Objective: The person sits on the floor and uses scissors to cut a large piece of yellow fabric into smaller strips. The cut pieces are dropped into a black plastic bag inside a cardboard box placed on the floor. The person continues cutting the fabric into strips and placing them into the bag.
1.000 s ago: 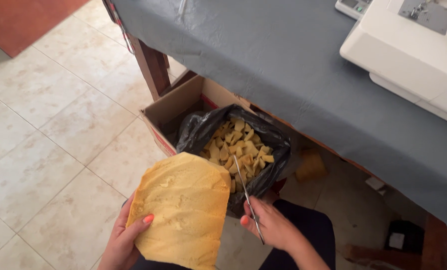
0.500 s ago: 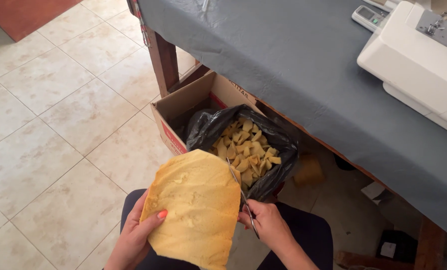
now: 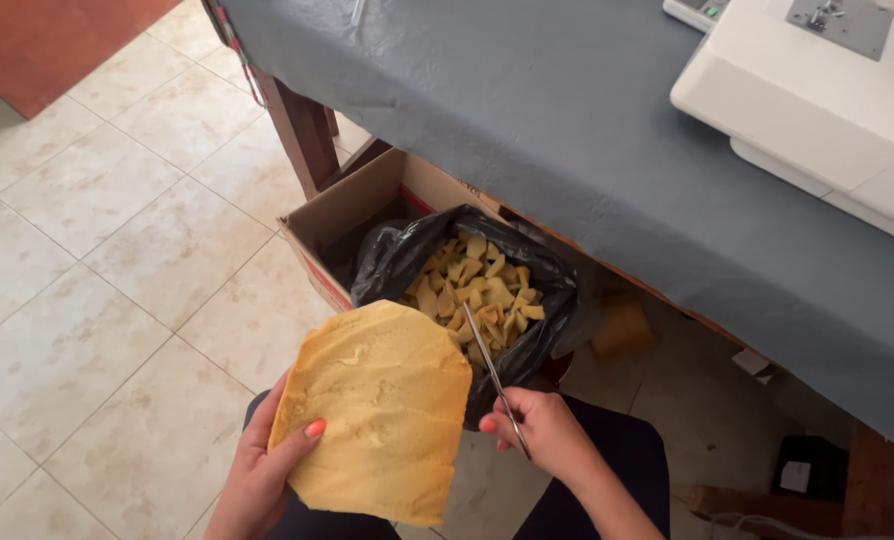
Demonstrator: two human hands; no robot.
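Note:
My left hand grips a large flat sheet of yellow foam from below, thumb on its face. My right hand holds a pair of slim metal scissors whose blades point up toward the sheet's right edge. Just beyond the sheet stands a black plastic bag full of several small yellow foam pieces. The bag sits inside an open cardboard box on the floor.
A table draped in grey cloth rises over the box, on dark wooden legs. A white sewing machine stands on it at top right. A loose yellow foam chunk lies under the table. Beige floor tiles spread left.
The view has shifted slightly. The foam sheet has stayed in my left hand and the scissors have come up closer to its right edge.

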